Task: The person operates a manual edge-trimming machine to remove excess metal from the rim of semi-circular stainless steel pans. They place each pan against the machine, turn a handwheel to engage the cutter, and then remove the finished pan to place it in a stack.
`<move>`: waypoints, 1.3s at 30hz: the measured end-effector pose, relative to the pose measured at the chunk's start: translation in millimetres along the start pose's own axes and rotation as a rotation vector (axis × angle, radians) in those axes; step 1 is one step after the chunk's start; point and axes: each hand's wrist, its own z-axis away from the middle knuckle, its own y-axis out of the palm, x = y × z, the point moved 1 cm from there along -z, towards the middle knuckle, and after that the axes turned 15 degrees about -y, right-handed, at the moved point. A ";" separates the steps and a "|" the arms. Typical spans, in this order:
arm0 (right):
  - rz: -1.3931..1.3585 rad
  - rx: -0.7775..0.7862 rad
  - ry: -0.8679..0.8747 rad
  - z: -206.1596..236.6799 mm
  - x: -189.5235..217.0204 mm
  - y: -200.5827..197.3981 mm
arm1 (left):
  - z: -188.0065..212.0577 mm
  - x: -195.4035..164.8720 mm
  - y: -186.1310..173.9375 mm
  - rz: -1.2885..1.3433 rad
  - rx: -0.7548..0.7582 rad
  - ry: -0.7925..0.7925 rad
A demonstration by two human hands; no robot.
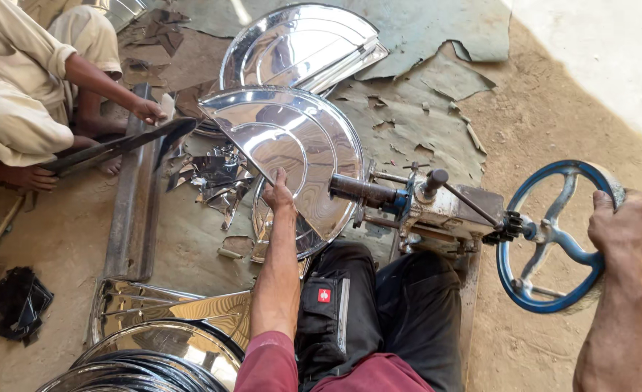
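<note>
My left hand grips the straight cut edge of a shiny half-round steel sheet that is fed into a small hand-cranked roller machine. The machine's dark roller shaft lies over the sheet's right side. My right hand is closed on the rim of the blue hand wheel at the machine's right end. My legs in dark trousers stretch out under the machine.
More polished half-round sheets lie behind, and others are stacked at the bottom left. Shiny metal offcuts litter the floor. Another person sits at the left holding long shears beside a steel rail.
</note>
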 end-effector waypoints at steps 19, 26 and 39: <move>-0.259 -0.108 0.038 12.9 32.8 -38.7 | 9.5 8.5 18.6 -0.174 -0.207 -0.047; -0.016 0.140 0.186 -10.7 40.3 -27.2 | 12.1 12.8 22.5 -0.129 -0.213 -0.008; -0.386 -0.634 0.030 206.0 8.8 88.4 | 0.0 28.2 41.1 -0.191 -0.296 -0.116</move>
